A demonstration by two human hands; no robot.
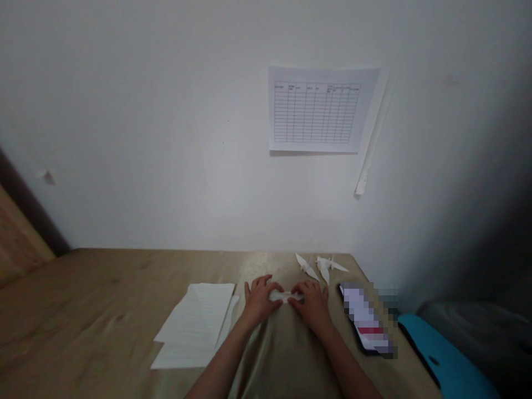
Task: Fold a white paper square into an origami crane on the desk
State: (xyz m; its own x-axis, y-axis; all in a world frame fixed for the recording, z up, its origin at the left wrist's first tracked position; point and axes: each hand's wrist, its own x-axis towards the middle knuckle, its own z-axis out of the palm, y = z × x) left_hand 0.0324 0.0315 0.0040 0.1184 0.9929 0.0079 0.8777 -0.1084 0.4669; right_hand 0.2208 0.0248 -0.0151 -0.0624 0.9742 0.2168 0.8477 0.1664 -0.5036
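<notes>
Forearms run off bottom centre; my left hand [258,299] and right hand [312,302] half cover a small white paper [284,296]; pinching or pressing, I cannot tell.

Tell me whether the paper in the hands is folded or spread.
Folded: the paper is a small narrow strip pinched between the left hand and right hand.

Lined sheets [199,318] at left on counter [83,310]; cranes [324,267] and phone [363,318] at right; chart [318,111] on wall.
</notes>
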